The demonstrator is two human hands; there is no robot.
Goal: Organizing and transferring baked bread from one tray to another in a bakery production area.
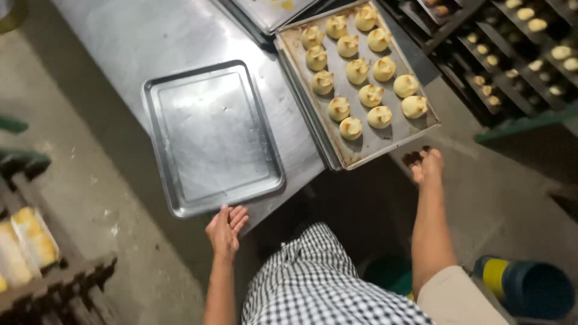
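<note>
Hovering just off the near rim of an empty metal tray, the left hand is open, fingers straight and close together, holding nothing; whether its fingertips touch the rim I cannot tell. That tray lies flat on a steel table, its near edge jutting slightly past the table's edge.

At about two o'clock from the left hand, the right hand reaches toward the near corner of a second tray, a baking tray that overhangs the table and carries rows of pale golden pastries (round, each with a browned top). The fingers are loosely spread and pointing away, just short of the tray's lip, gripping nothing.

At one o'clock from the baking tray stands a dark rack with more small pastries on its shelves. At five o'clock from the right hand sits a blue and yellow drum on the floor. At nine o'clock from the left hand, a wooden pallet bears yellowish loaves. The person wears a checked garment.
</note>
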